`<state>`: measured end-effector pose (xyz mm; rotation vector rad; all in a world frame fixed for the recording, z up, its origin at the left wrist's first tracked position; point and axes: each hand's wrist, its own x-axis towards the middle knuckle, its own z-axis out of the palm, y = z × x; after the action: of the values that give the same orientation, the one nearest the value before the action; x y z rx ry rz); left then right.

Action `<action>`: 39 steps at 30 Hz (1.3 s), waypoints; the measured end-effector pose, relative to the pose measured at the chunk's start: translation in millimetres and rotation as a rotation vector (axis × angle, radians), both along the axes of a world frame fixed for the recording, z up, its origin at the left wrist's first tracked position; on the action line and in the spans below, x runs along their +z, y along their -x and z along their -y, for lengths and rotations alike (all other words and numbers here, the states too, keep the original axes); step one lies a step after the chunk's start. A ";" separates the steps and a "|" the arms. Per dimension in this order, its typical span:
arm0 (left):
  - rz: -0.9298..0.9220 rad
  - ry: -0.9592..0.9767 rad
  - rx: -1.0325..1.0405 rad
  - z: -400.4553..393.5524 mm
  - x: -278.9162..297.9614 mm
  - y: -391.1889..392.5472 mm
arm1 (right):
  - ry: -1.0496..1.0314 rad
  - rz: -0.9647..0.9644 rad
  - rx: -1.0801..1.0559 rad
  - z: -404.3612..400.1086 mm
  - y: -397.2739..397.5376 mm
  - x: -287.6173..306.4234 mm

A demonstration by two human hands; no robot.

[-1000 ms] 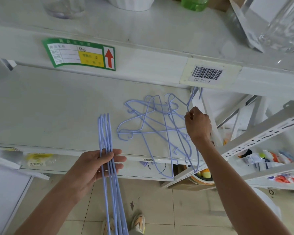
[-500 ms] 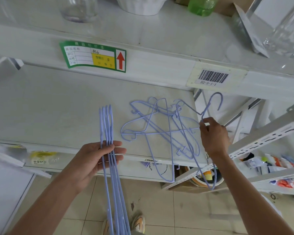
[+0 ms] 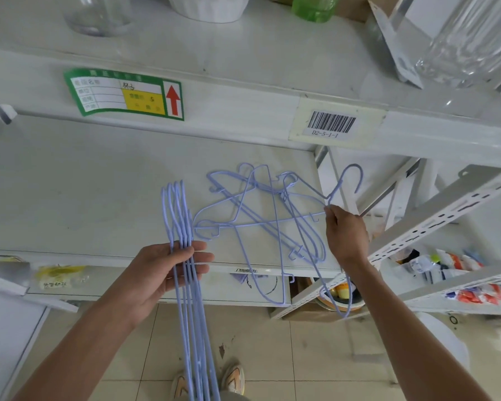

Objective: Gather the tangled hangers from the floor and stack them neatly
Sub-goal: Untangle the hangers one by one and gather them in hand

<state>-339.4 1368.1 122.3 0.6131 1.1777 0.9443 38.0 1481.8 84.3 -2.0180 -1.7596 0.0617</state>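
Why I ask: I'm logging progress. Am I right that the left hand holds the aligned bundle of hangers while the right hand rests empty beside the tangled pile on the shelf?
Not quite. The head view shows the right hand is not empty: it pinches one hanger just below its hook, at the edge of the tangled pile on the shelf. The rest holds: the left hand grips the aligned bundle.

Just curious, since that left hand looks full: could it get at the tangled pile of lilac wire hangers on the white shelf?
Probably not as things stand. The left hand is shut on a bundle of aligned lilac hangers, so no fingers are free. The tangled pile lies close beside it, unobstructed.
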 end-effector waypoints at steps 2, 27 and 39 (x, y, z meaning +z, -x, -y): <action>-0.009 0.001 -0.015 0.9 -1.5 -1.5 | -0.038 -0.108 -0.021 1.2 -0.6 -0.1; -0.017 -0.019 -0.059 -5.3 -5.2 -16.5 | -0.038 -0.091 0.083 14.1 -10.2 9.0; -0.002 -0.047 -0.056 -10.4 5.2 -28.0 | -0.119 -0.208 0.043 41.3 -1.1 -5.5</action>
<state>-311.4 1378.5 127.5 0.6812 1.1371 0.9256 39.1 1440.5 78.9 -1.8196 -1.6367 0.1700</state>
